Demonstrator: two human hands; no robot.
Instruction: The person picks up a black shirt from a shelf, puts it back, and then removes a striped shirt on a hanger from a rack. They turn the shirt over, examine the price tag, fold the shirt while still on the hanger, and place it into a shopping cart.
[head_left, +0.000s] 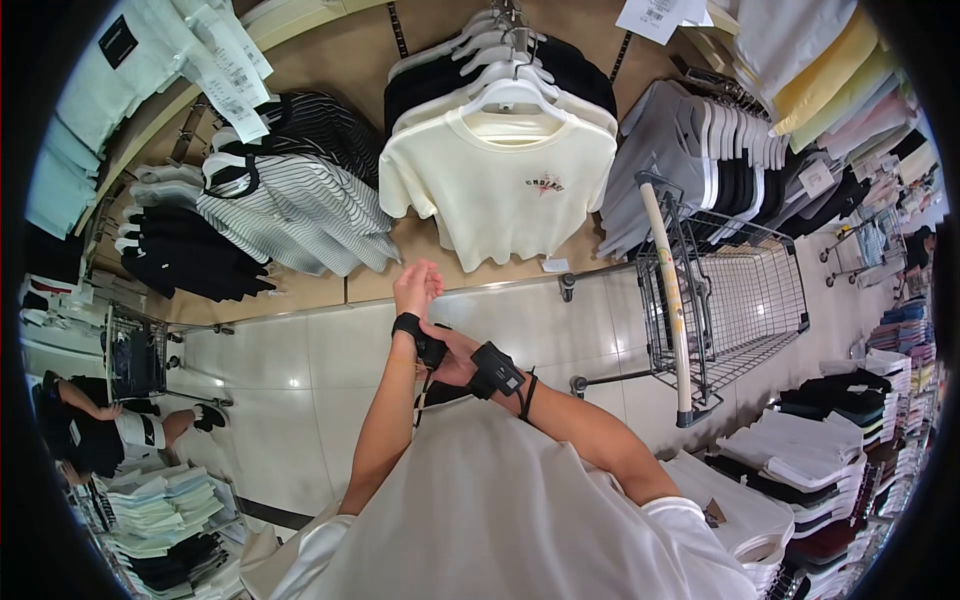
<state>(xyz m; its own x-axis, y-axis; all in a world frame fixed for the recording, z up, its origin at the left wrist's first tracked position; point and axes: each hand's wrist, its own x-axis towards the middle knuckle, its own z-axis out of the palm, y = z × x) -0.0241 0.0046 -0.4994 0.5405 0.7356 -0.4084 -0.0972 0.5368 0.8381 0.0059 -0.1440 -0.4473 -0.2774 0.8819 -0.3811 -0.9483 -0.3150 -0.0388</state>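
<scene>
Meeting at the wrists, both hands are hovering in front of the body, near side of the clothing display. The left hand is reaching farther out, its fingers loosely spread and slightly bent, gripping nothing visible. The right hand is coming across from the right and lying against the left wrist, beside the black wrist device strapped there. Its fingers are partly hidden, so whether they are closing on the device or merely touching it, I cannot tell. Holding the left forearm up this way is probably keeping the device within easy reach of the other hand, while the strap is wrapping the wrist so the unit does not slip. A second black device is sitting on the right wrist, likely bound snugly to ride along with the arm.

Beyond the hands, a cream T-shirt is facing outward on a white hanger, apparently so its chest print is showing. Striped tops are hanging to the left. A wire shopping cart is standing to the right, well apart from the hands. Far left, another person is beside a second cart.
</scene>
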